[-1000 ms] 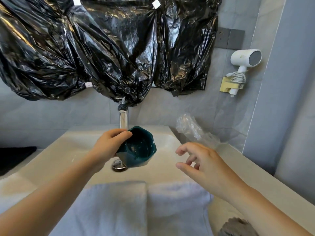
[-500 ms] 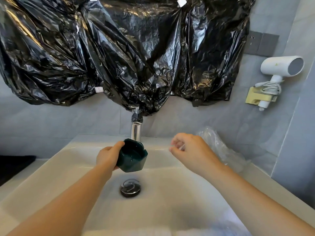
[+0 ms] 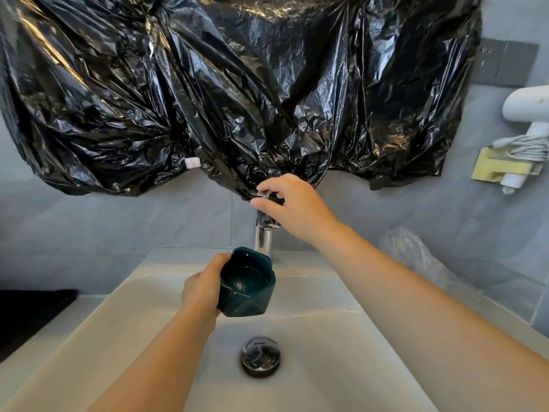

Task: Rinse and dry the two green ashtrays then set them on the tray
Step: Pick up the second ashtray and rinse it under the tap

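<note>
Green ashtray (image 3: 246, 288) sits in the left grip (image 3: 202, 292), fingers wrapped round its side wall, thumb up by the rim. It's open side up over the sink basin (image 3: 341, 337), just below the faucet (image 3: 263, 242) and above the drain (image 3: 260, 356). The right grip (image 3: 294, 203) is up top, fingertips curled onto the faucet handle (image 3: 263, 194), which is half buried under the black plastic bags (image 3: 208, 99) hung across the wall. Honestly can't tell if water's running. There's a shine inside the bowl that might be a little water.

So imo this is the rinse step on ashtray one, early days. Tips:
- Ease the handle on gently so a hard stream doesn't bounce off that bowl shape and spray everywhere.
- Keep the ashtray low in the basin.
- Tilt and swirl it so the water reaches the whole inside, then tip it out.
- Hold firm, wet sides are probably slippery.

Second ashtray and the tray aren't in shot.
</note>
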